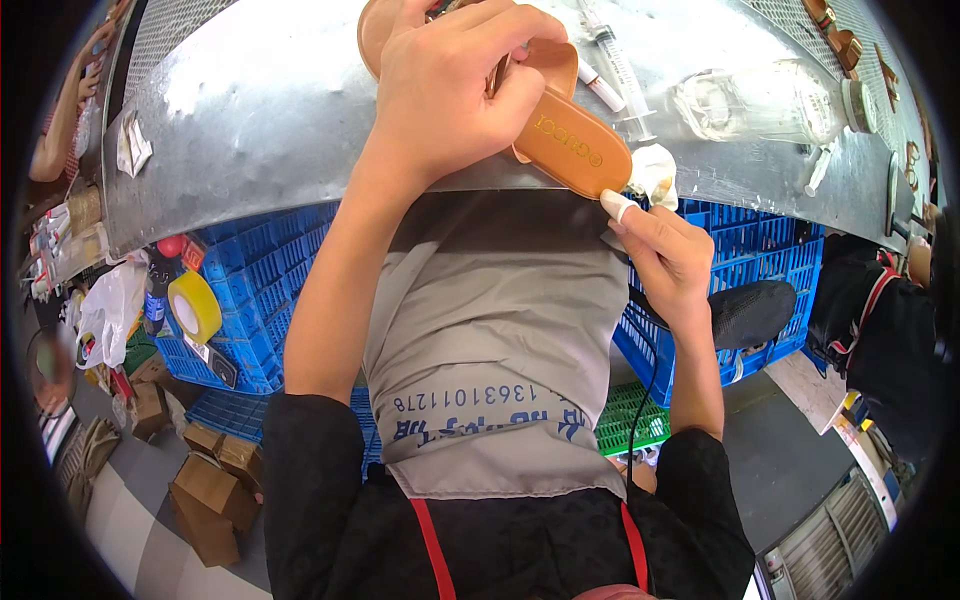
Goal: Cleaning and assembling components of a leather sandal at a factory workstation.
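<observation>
Metal table | left hand grip holds sandal | right hand pinches cloth | syringe, bottle beside

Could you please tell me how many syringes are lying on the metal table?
2: a large clear syringe lies just right of the tan sandal, and a smaller white-tipped syringe rests between them. Others may be hidden behind the left hand.

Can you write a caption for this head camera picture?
Left hand holds a tan sandal on a metal table; right hand wipes its tip.
</observation>
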### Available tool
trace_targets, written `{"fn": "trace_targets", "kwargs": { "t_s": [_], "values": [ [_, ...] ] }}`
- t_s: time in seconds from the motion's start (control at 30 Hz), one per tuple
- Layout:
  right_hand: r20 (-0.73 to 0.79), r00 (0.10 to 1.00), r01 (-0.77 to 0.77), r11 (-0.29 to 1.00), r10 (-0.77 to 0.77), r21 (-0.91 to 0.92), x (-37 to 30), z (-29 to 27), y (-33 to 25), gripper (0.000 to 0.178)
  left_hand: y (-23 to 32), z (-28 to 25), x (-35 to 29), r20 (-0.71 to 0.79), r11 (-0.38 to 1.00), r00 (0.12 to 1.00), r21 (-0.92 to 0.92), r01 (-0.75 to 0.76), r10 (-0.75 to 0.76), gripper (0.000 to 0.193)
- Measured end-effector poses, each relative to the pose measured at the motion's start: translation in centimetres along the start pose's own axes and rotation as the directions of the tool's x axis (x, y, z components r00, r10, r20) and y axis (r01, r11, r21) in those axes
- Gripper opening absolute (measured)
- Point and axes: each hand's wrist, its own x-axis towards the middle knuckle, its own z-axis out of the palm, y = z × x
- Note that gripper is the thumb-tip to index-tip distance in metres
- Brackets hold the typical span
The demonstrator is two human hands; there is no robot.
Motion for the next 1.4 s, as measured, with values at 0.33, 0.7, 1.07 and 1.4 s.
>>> {"fn": "trace_targets", "kwargs": {
  "t_s": [0.33,0.7,1.07,1.4],
  "values": [
    [0.134,0.99,-0.042,0.999,0.044,-0.014,0.7,0.5,-0.9,0.038,0.1,-0.2,0.1,0.026,1.0,1.0,0.003,0.007,-0.007,0.027],
    [0.08,0.996,-0.043,0.998,0.039,0.051,0.7,1.5,-0.3,0.035,0.2,0.1,0.2,0.009,1.0,1.0,0.004,0.006,-0.006,0.028],
    [0.12,0.982,-0.152,0.986,0.143,0.068,-0.5,0.1,0.1,0.035,0.4,0.0,0.0,0.013,0.999,0.999,0.008,0.034,-0.034,0.027],
    [0.109,0.987,-0.129,0.99,0.122,0.055,0.7,1.0,-1.0,0.042,0.2,-0.2,-0.1,0.026,0.999,0.999,0.023,0.04,-0.04,0.027]
  ]
}}
